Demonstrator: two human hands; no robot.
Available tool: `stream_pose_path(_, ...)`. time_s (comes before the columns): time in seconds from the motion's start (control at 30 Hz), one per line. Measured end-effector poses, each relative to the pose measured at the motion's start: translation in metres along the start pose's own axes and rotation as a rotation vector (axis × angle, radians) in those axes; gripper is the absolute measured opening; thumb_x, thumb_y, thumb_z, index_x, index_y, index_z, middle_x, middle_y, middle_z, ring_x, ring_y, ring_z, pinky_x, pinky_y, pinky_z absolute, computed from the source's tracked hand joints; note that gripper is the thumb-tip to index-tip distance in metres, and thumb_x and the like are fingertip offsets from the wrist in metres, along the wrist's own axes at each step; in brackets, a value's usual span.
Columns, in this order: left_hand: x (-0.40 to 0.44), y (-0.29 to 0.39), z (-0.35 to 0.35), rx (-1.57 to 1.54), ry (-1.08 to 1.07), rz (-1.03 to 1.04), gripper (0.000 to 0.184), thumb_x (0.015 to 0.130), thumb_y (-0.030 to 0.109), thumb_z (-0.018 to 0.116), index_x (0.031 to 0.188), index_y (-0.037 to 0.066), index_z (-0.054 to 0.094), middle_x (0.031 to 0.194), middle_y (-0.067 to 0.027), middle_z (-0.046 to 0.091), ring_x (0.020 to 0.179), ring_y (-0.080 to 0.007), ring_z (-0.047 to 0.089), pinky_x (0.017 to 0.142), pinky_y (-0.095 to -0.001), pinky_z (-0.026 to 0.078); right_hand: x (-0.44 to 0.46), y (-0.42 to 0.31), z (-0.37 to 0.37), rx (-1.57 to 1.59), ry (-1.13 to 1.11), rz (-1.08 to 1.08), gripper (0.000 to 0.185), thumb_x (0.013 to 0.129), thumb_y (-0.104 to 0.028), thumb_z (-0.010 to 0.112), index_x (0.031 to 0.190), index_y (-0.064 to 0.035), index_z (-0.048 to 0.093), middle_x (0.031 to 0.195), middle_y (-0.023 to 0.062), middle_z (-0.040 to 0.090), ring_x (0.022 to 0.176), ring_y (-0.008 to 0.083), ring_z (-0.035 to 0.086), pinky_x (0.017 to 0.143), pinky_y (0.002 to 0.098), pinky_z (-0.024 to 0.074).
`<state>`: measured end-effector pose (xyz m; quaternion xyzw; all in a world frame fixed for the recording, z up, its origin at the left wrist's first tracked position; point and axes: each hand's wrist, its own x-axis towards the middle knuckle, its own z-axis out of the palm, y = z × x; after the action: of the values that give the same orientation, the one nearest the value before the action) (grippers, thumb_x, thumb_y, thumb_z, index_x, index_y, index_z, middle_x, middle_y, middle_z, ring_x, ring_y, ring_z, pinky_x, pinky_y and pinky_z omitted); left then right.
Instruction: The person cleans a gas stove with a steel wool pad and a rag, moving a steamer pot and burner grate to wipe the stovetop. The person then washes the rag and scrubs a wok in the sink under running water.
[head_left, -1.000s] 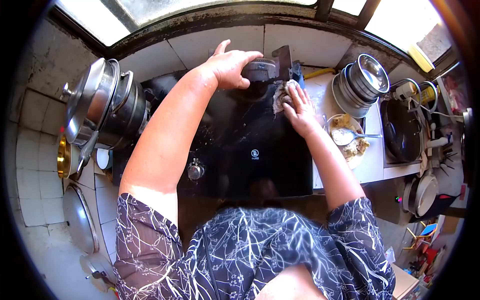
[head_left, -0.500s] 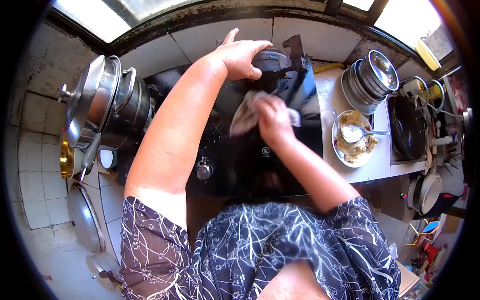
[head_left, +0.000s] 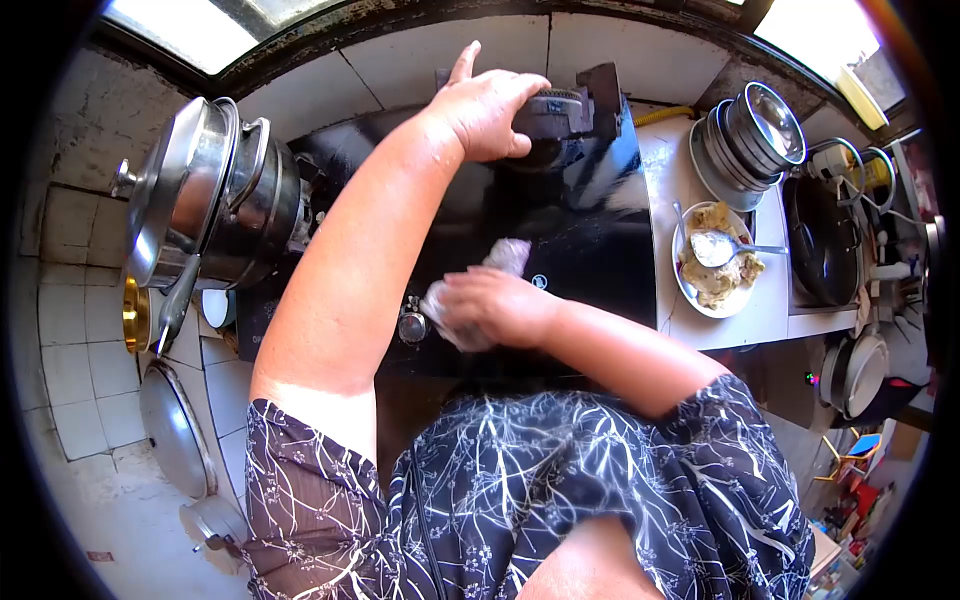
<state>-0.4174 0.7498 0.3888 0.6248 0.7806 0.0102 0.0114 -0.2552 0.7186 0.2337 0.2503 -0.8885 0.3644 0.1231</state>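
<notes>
Black glass tops the stove [head_left: 600, 250], and on its front part, just beside the knob [head_left: 412, 327], a crumpled, pale cloth [head_left: 512, 257] lies under the person's right hand [head_left: 505, 305]. From where I stand, that hand is clamped down over the cloth, its fingers a little blurred. The left hand [head_left: 485, 115] is well apart from it, over the back of the stove, thumb and fingers spread next to the burner [head_left: 552, 115]; whether they grip it I cannot tell. I'd judge the cloth light, soft and limp, with nothing to break, best held by its bunched middle under a flat palm; I can't see whether it is wet enough to slip. The stove's surface looks smooth and glossy. At the stove's left end stands a big steel pot [head_left: 185, 200]; to its right, a white counter [head_left: 664, 205] bears a plate [head_left: 735, 309] of food [head_left: 722, 282] with a spoon [head_left: 715, 248] in it, and tilted metal bowls [head_left: 760, 135]. Pale tiles [head_left: 440, 55] rise behind the stove, beneath a bright window [head_left: 190, 35].
</notes>
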Motion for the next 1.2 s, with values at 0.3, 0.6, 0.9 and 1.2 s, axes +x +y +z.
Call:
stream_pose_path(0.3,-0.023,0.025,0.019,0.119,0.057,-0.034,0.061,0.063,0.024,0.07,0.12,0.012,0.049,0.124,-0.0061,0.052,0.127,-0.0171,0.038,0.11,-0.0512,0.0,-0.044,0.034,-0.059,-0.426,0.542,0.74,0.042,0.072,-0.013,0.061,0.114,-0.0109,0.057,0.127,0.0156,0.047,0.122,0.0363,0.038,0.102,0.0464,0.0306)
stream_pose_path(0.6,-0.044,0.052,0.046,0.374,0.05,-0.01,0.06,0.062,0.029,0.074,0.113,0.009,0.05,0.122,-0.0053,0.048,0.124,-0.0187,0.038,0.108,-0.0567,0.001,-0.058,-0.048,-0.012,-0.007,0.081,0.12,0.031,0.068,-0.006,0.059,0.098,-0.0135,0.064,0.116,0.0079,0.056,0.12,0.0287,0.045,0.098,0.0447,0.0359)
stream_pose_path(0.9,-0.058,0.066,0.107,0.584,0.25,0.016,0.024,0.081,0.017,0.048,0.102,0.014,0.06,0.115,-0.0046,0.05,0.121,-0.0216,0.037,0.106,-0.0519,0.005,-0.123,-0.055,-0.081,-0.081,0.488,0.437,0.036,0.067,0.007,0.06,0.099,-0.0094,0.065,0.107,0.0126,0.06,0.109,0.0325,0.053,0.095,0.0398,0.0409)
stream_pose_path(1.2,-0.059,0.067,0.107,0.632,0.194,0.026,0.025,0.08,0.015,0.048,0.102,0.012,0.06,0.121,-0.0071,0.048,0.126,-0.0223,0.033,0.105,-0.0488,0.007,-0.143,-0.036,-0.07,0.074,0.863,0.69,0.034,0.076,0.006,0.06,0.106,-0.0082,0.063,0.114,0.0143,0.056,0.109,0.0252,0.053,0.092,0.0308,0.042)
